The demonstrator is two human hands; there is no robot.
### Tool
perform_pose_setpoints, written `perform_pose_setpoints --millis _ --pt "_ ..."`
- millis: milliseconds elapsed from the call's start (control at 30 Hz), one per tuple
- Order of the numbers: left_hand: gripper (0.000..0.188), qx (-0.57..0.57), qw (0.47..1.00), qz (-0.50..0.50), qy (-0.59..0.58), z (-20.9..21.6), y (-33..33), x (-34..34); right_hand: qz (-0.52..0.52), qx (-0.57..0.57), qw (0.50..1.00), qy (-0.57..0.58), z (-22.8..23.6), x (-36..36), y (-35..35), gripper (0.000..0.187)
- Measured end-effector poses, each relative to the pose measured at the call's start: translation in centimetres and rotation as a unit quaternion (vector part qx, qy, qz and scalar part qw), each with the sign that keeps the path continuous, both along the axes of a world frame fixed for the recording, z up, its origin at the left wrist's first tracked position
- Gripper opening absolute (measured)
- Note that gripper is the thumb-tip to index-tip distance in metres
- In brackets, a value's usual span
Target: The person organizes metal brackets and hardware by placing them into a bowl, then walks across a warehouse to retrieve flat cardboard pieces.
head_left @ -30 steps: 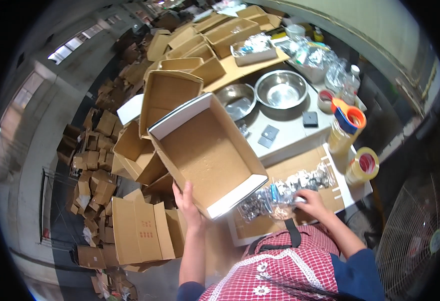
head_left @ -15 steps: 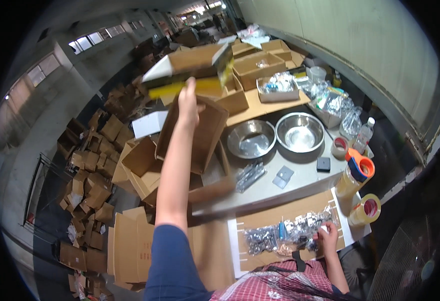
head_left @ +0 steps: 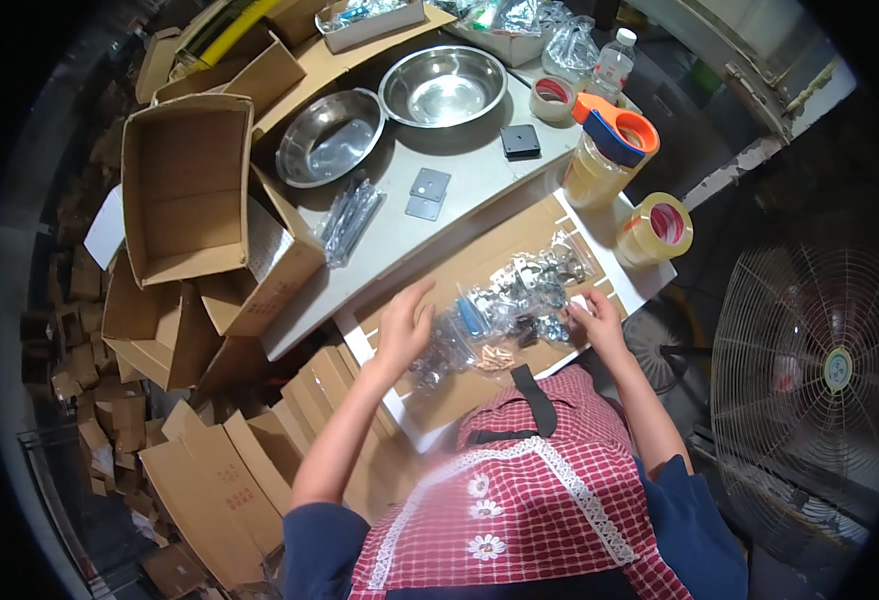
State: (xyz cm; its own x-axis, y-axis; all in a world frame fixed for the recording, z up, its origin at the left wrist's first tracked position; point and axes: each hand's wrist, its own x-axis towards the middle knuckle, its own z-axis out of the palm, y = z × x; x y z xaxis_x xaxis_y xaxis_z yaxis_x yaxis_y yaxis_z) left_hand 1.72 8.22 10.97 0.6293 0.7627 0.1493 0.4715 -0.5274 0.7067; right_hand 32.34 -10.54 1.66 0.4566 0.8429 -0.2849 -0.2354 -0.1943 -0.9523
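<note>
My left hand [head_left: 406,325] hovers over the left part of a cardboard sheet [head_left: 434,305], fingers stretched out and apart, holding nothing. Beneath and beside it lie clear plastic bags of small parts [head_left: 444,350]. A blue piece [head_left: 472,316] sits among them. My right hand [head_left: 597,325], at the sheet's right side, pinches a small white piece [head_left: 580,303] whose kind I cannot make out. Shiny metal parts in clear bags [head_left: 529,280] spread between the hands. A bag of copper-coloured pieces [head_left: 495,358] lies nearest my apron.
Two steel bowls [head_left: 443,88] stand on the grey table [head_left: 469,185] beyond the sheet. Open cardboard boxes [head_left: 187,190] pile up at left. Rolls of clear tape [head_left: 653,231] and an orange-and-blue tape dispenser [head_left: 614,130] stand at right, near a caged fan [head_left: 809,370].
My left hand has left the box with the yellow edge at the far left and come back over the bagged parts. My right hand stays by the parts. The view has tilted down.
</note>
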Motion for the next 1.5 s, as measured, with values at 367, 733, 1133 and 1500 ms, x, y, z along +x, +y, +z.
perform_pose_setpoints --millis 367,733,1133,1500 --pt "0.041 0.134 0.985 0.056 0.094 -5.3 -13.5 0.0 0.142 0.108 0.884 -0.432 4.2 -4.0 6.3 0.021" --pt "0.067 0.083 0.982 0.121 0.115 -7.7 -16.4 4.1 0.139 0.101 0.983 -0.068 7.0 -6.9 8.4 0.021" --pt "0.036 0.007 0.982 0.116 0.148 -8.1 -14.9 5.2 0.144 -0.074 0.984 0.074 4.0 -2.7 0.2 0.024" --pt "0.025 -0.136 0.885 0.346 -0.279 -6.1 -7.3 -3.2 0.059 -0.020 0.994 0.091 5.2 -4.9 -0.1 0.022"
